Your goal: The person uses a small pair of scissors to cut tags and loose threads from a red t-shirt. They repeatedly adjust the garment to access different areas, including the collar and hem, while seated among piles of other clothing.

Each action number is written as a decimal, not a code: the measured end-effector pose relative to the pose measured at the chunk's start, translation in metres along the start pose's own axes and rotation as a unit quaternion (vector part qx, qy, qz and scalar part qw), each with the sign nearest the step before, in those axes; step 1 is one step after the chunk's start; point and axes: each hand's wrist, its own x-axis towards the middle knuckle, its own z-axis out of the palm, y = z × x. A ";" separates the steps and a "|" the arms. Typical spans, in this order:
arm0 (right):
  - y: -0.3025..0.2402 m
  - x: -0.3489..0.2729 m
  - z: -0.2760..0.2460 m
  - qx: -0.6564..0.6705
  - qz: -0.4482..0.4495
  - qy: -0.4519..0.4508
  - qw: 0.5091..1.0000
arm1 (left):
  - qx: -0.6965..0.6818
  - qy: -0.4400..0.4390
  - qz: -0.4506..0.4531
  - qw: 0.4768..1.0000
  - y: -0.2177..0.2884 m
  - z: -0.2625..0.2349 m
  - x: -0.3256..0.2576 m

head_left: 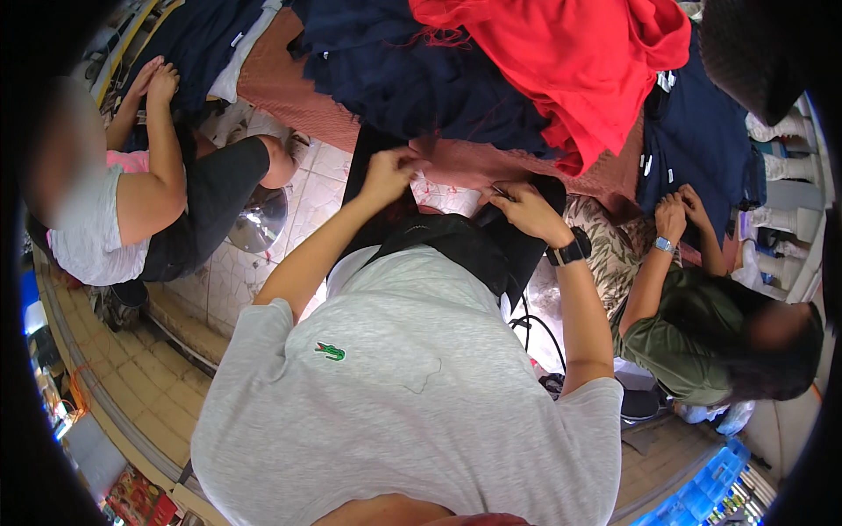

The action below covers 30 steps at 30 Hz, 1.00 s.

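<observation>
My left hand point(388, 179) is raised over my lap, thumb and fingertips pinched together at the edge of a reddish-brown cloth point(456, 162). What it pinches, if anything, is too small to make out. My right hand point(529, 212), below a black wristwatch point(572, 248), is closed with a small, thin, dark thing point(499, 189) at its fingertips; its kind cannot be told. Loose red threads lie near the cloth between my hands. Just beyond them, a red garment point(570, 70) and a heap of navy garments point(412, 70) rest on the brown cloth.
A seated person point(132, 184) at the left has hands together near navy cloth. At the right, another person point(693, 316) holds navy garments point(688, 131) with labels. Black cables point(535, 329) run beside my right side. Blue crates point(702, 486) stand at the lower right.
</observation>
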 end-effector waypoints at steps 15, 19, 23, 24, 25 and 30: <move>0.047 0.119 0.134 0.024 0.003 -0.298 0.954 | 0.161 -0.554 -0.348 0.739 -0.090 -0.129 -0.299; 0.032 0.118 0.144 -0.006 -0.009 -0.346 0.938 | 0.159 -0.346 -0.335 0.862 -0.096 -0.101 -0.286; 0.042 0.108 0.137 -0.009 -0.142 -0.295 0.945 | 0.152 -0.236 -0.305 0.910 -0.102 -0.095 -0.252; 0.038 0.108 0.137 0.007 -0.090 -0.343 0.935 | 0.148 -0.216 -0.302 0.917 -0.102 -0.092 -0.251; 0.032 0.107 0.138 -0.054 -0.040 -0.362 0.930 | 0.149 -0.202 -0.298 0.921 -0.100 -0.092 -0.250; 0.038 0.104 0.141 -0.109 -0.071 -0.363 0.922 | 0.143 -0.168 -0.294 0.930 -0.102 -0.086 -0.252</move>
